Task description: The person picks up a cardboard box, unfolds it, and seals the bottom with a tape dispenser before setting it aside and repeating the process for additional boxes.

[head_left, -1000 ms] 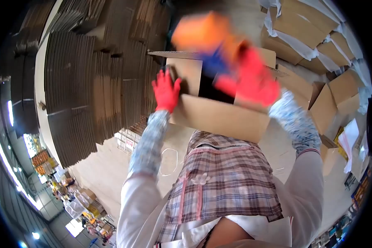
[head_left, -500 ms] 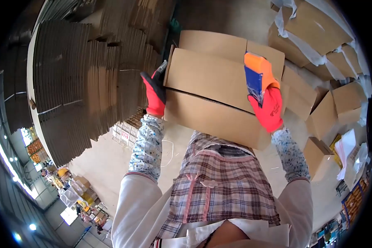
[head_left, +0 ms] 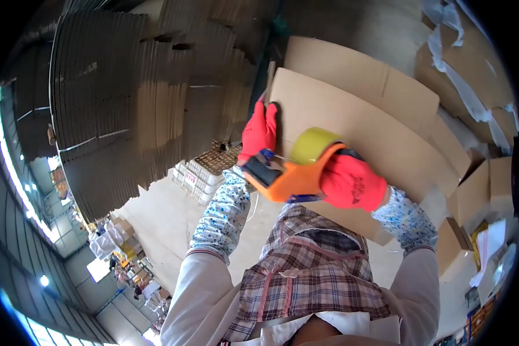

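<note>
A brown cardboard box [head_left: 340, 115] is in front of me, tilted, with its top flaps showing. My left hand [head_left: 259, 134], in a red glove with dark palm, grips the box's left edge; some of its fingers are hidden behind the cardboard. My right hand [head_left: 354, 181], gloved the same way, is wrapped around the handle of an orange tape dispenser [head_left: 294, 181]. A yellowish roll of tape [head_left: 314, 144] sits in the dispenser. The dispenser's dark front end is close to my left wrist, over the near left part of the box.
Tall stacks of flattened cardboard [head_left: 104, 109] stand on the left. Beside them is a white crate [head_left: 193, 181] on the floor. Taped cartons [head_left: 467, 75] and an open carton [head_left: 501, 181] are on the right.
My right hand has swung the tape dispenser from the box's right side to its near left, turning it. My left hand has gone from flat on the side to gripping the edge.
</note>
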`<control>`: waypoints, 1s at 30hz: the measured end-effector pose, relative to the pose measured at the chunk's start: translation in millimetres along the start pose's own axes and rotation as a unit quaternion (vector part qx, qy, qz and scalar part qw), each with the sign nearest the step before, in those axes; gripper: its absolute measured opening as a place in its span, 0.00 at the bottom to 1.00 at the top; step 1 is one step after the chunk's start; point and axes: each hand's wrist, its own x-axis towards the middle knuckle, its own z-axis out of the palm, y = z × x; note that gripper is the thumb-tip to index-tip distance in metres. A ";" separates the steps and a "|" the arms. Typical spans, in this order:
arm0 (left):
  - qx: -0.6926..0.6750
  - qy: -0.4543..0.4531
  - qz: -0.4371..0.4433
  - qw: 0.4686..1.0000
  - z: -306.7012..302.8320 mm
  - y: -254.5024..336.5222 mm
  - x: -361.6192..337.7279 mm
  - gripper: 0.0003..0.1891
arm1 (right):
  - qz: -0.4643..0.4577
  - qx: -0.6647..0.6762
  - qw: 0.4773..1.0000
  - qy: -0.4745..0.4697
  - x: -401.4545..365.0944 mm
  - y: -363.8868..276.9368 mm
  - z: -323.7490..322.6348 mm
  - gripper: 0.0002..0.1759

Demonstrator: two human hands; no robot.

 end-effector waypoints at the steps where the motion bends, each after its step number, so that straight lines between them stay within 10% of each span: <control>1: -0.084 -0.044 0.064 0.993 -8.9 -9.5 2.1 0.31 | -0.011 -0.008 1.000 -0.018 -4.7 2.5 1.2 0.20; 4: -0.291 -0.112 0.080 0.947 -81.3 42.7 1.4 0.40 | 0.003 -0.055 0.998 -0.023 -20.9 6.3 3.4 0.18; 9: -0.030 -0.410 0.348 0.843 -147.8 87.8 -3.3 0.32 | -0.020 -0.098 0.994 -0.049 -23.6 5.2 1.0 0.16; 13: -0.321 -0.485 0.243 0.776 -132.5 81.7 -20.5 0.22 | -0.019 0.089 0.990 -0.110 -13.7 -0.8 -22.0 0.18; 16: -0.433 -0.164 -0.096 0.881 -117.1 71.0 -32.0 0.15 | 0.082 0.295 0.951 -0.045 -15.3 -13.1 -46.3 0.20; 18: -0.429 0.037 -0.059 0.901 -107.4 13.0 -7.0 0.07 | 0.227 0.288 0.929 0.046 -24.7 -10.4 -49.7 0.19; 20: 0.178 0.238 0.124 0.947 -86.7 -48.1 15.8 0.07 | 0.304 0.327 0.894 -0.020 -12.7 -4.4 -46.7 0.17; 23: 0.298 0.019 0.038 0.954 5.9 -129.9 9.8 0.10 | 0.397 0.348 0.844 -0.095 3.5 -9.6 -28.3 0.17; 25: 0.060 -0.035 0.113 0.991 81.4 -204.5 -14.9 0.29 | 0.383 0.280 0.875 -0.097 6.5 -13.1 -17.9 0.17; 27: 0.313 -0.152 0.049 0.936 31.6 -132.3 -3.2 0.33 | 0.378 0.268 0.885 -0.038 4.5 -17.8 -13.1 0.16; 29: 0.093 -0.068 -0.145 0.983 -5.3 -108.4 -5.9 0.30 | 0.409 0.303 0.859 -0.060 6.2 -17.4 -26.6 0.19; 30: -0.111 -0.190 -0.003 0.975 -21.6 -116.9 -12.7 0.27 | 0.400 0.295 0.867 -0.035 4.7 -15.6 -16.9 0.22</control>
